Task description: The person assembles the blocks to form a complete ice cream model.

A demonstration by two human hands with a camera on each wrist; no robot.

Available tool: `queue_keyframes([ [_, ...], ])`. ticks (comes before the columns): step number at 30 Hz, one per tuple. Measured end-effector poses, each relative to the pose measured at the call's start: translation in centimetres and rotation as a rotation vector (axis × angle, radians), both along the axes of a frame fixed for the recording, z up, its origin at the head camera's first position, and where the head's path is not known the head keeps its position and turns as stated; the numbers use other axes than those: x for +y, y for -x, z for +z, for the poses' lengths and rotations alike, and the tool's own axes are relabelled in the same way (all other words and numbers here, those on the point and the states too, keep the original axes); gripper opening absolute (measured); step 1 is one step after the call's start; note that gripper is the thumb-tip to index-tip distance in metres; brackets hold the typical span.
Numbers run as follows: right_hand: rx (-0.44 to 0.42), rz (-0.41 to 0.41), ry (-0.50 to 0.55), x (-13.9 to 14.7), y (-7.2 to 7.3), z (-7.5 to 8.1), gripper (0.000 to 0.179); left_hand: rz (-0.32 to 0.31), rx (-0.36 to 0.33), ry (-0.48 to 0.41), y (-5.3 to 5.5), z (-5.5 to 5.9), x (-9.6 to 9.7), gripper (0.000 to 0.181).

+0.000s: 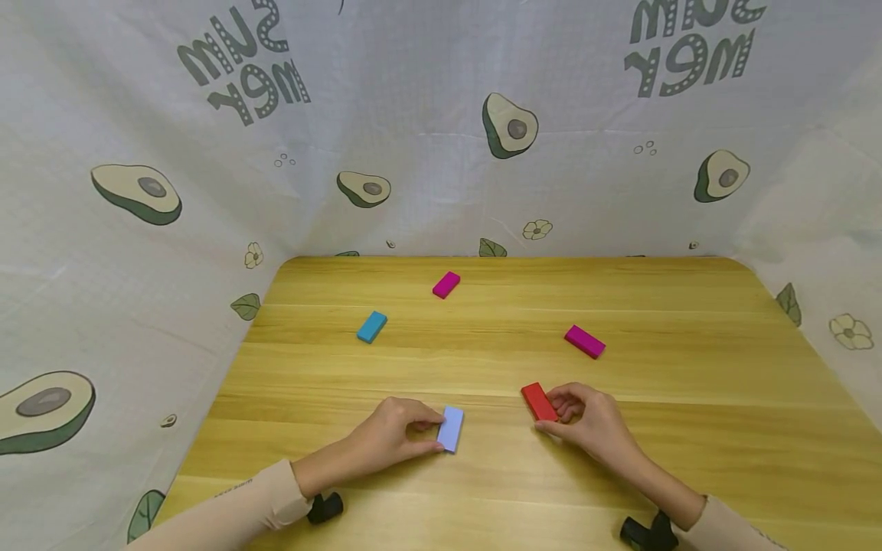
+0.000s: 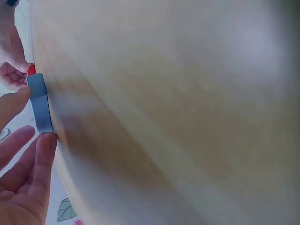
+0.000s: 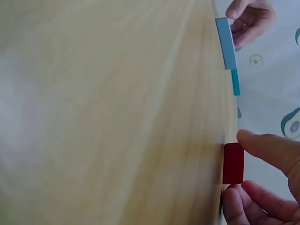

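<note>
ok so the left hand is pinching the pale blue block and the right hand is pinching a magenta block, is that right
Not quite: the block's colour is wrong. The head view shows the right hand pinching a red block, not a magenta one. The left hand is indeed pinching the pale blue block.

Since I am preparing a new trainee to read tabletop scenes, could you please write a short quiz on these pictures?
1. True or false: the left hand pinches the red block.
2. Which colour is the block nearest the far edge of the table: A) blue, B) magenta, C) red?
3. How many blocks does the head view show in all?

Key:
1. False; it pinches the lavender block, while the right hand holds the red one.
2. B, the magenta block farther left.
3. Five.
</note>
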State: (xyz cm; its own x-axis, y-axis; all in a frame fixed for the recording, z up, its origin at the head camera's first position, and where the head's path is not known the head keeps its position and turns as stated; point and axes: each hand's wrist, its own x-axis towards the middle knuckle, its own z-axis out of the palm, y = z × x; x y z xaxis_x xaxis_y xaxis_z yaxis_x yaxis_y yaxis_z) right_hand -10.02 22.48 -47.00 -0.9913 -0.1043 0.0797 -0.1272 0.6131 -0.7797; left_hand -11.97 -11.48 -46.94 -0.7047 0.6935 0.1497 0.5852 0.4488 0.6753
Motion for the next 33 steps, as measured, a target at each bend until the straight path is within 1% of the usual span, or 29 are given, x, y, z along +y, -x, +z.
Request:
queue_keyframes([
  [6, -0.006, 0.025, 0.047, 0.2, 0.2, -0.4, 0.043, -0.015, -0.042, -0.055, 0.2, -0.6, -0.5, 0.032],
  [13, -0.031, 0.050, 0.100, 0.3, 0.5, -0.6, 0.039, -0.032, -0.099, -0.086, 0.5, -0.8, -0.8, 0.031],
  [19, -0.028, 0.085, 0.123, 0.3, 0.7, -0.5, 0.035, -0.034, -0.092, -0.076, 0.7, -0.8, -0.9, 0.030],
  [26, -0.020, 0.130, 0.104, 0.4, 1.0, -0.3, 0.030, -0.058, -0.087, -0.095, 0.9, -1.0, -0.9, 0.030],
  [33, -0.028, 0.144, 0.094, 0.3, 1.1, -0.2, 0.030, -0.073, -0.083, -0.092, 1.0, -1.2, -0.9, 0.031],
])
